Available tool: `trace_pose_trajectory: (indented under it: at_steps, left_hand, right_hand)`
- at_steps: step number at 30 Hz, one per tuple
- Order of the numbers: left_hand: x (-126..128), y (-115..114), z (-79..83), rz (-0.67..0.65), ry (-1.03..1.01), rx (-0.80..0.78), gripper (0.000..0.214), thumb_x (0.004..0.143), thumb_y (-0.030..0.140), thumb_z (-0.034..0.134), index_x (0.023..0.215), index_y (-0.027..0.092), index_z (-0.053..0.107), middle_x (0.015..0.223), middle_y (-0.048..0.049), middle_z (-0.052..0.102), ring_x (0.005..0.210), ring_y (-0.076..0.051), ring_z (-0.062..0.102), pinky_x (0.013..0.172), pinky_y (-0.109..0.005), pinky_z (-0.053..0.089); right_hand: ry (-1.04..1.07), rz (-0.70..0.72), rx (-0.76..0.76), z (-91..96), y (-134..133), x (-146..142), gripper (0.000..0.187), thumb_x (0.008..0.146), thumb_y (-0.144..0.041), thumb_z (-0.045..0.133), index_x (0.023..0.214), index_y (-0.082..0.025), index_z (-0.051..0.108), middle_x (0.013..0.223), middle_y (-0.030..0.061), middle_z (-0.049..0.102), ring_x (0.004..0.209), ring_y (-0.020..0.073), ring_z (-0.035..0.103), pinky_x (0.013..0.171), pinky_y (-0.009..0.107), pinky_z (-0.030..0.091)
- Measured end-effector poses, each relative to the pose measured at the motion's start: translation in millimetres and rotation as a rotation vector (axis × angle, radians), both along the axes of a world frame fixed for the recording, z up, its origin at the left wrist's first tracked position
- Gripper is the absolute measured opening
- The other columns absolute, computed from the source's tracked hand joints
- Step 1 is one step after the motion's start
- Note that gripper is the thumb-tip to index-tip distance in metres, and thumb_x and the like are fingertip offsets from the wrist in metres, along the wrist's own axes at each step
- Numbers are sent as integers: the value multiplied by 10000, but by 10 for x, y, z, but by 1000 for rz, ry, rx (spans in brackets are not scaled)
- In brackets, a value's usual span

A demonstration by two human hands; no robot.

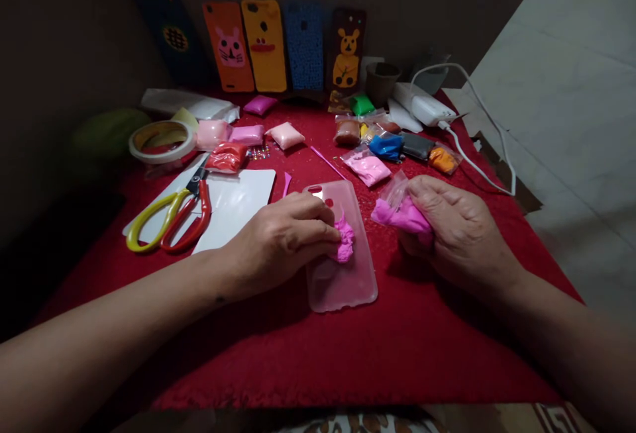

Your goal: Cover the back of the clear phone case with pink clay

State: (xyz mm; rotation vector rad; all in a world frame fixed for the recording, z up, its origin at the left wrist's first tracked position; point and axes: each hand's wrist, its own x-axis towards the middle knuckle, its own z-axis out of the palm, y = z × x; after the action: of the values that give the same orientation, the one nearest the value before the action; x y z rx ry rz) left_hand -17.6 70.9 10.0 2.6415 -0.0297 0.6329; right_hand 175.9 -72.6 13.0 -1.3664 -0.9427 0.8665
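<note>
On the red cloth lies a clear phone case (348,287), a camera cutout at its far end. My left hand (293,234) is over the case, its fingers closed on a torn lump of pink clay (344,240). Whether the lump touches the case I cannot tell. To the right, my right hand (452,228) grips a small plastic bag of pink clay (403,216) between thumb and fingers, with the bag's clear mouth sticking up. A thin pink modelling tool (328,161) lies beyond the case, and a second pink tool (287,184) shows just past my left hand.
Scissors (171,221) with yellow and red handles rest on white sheets (238,201) at left, near a tape roll (163,142). Several clay packets (368,165) lie farther back. Decorated phone cases (264,46) lean on the wall. A white power strip (422,105) with a cable sits back right.
</note>
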Motion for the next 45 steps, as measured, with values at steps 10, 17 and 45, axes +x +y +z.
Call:
trace_pose_trajectory:
  at_steps: [10,17,45]
  left_hand:
    - [-94,-36,82,89,-73,24,80,936,173,616,861,176,645,987,-49,675,876,-122,649,757,-216,495]
    - [-12,-209,218,184,16,-842,171,862,139,682,1030,173,673,859,9,699,749,-86,654,677,-169,517]
    - [39,-400,257,57,322,-1186,151,851,239,696,733,147,677,675,1,668,540,-89,599,486,-180,486]
  right_hand:
    - [-56,6,-13,-1,7,-7,368,975,-435,563,694,-213,481,546,-69,437,439,70,375,394,217,290]
    - [-187,81,-46,30,3,-66,353,991,-447,516,721,-220,515,588,-54,446,472,93,370,430,238,307]
    - [-417,299,14,231,-37,-119,174,855,-349,728,808,-189,680,820,9,667,764,144,617,692,252,468]
